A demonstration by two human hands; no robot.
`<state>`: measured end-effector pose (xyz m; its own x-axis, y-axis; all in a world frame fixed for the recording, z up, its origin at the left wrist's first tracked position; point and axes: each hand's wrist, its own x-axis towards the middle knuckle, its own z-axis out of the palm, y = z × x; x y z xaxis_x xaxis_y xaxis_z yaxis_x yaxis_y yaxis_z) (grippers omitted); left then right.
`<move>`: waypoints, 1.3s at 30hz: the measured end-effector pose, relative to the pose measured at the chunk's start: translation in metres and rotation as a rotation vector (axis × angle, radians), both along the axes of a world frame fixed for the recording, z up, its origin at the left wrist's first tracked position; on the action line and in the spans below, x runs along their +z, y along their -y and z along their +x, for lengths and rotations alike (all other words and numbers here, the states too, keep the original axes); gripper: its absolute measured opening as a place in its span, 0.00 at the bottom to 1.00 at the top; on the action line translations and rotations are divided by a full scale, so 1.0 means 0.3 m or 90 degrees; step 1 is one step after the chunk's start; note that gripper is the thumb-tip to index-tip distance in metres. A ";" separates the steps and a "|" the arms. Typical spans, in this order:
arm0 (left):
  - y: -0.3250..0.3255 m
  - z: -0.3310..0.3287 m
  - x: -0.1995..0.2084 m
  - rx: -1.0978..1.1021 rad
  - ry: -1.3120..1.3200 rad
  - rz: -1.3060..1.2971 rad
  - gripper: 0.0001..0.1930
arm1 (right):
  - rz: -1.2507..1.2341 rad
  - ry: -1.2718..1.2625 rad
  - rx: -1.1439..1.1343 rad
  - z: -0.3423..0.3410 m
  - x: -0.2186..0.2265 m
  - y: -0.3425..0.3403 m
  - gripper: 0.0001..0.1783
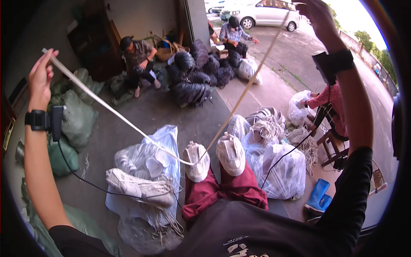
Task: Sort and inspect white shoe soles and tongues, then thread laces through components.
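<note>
A long flat white shoelace (121, 112) runs in a deep V between my two raised hands. At the upper left, my left hand (40, 81) pinches one end of it. My right hand (317, 15), high at the upper right and partly cut by the rim, is closed at the other end. The lace's low bend lies at a white sneaker (197, 162); whether it touches the shoe I cannot tell. A matching sneaker (231, 153) stands beside it, both at the ends of my maroon trouser legs (201, 192).
Left of my legs, pale shoes (124, 183) with loose laces lie on clear plastic (171, 137). Lace bundles (267, 129) and a plastic bag (284, 171) sit to the right, near blue boots (317, 196). A person (332, 100) sits there; two others sit farther back by black sacks (190, 92).
</note>
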<state>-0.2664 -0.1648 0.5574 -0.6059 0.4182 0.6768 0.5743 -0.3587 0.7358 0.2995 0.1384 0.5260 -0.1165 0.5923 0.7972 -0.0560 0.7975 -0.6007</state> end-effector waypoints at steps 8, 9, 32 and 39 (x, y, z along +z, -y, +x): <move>0.335 -0.658 -0.350 0.153 0.197 -0.051 0.14 | -0.209 0.062 -0.107 0.163 -0.263 -0.320 0.20; 0.345 -0.683 -0.377 0.177 0.198 -0.061 0.13 | -0.209 0.066 -0.100 0.143 -0.288 -0.335 0.20; 0.861 -1.372 -0.905 0.550 0.270 -0.131 0.15 | -0.344 -0.053 -0.385 0.640 -0.694 -0.580 0.15; 0.952 -1.386 -0.984 0.552 0.241 -0.118 0.18 | -0.357 -0.042 -0.391 0.579 -0.758 -0.597 0.13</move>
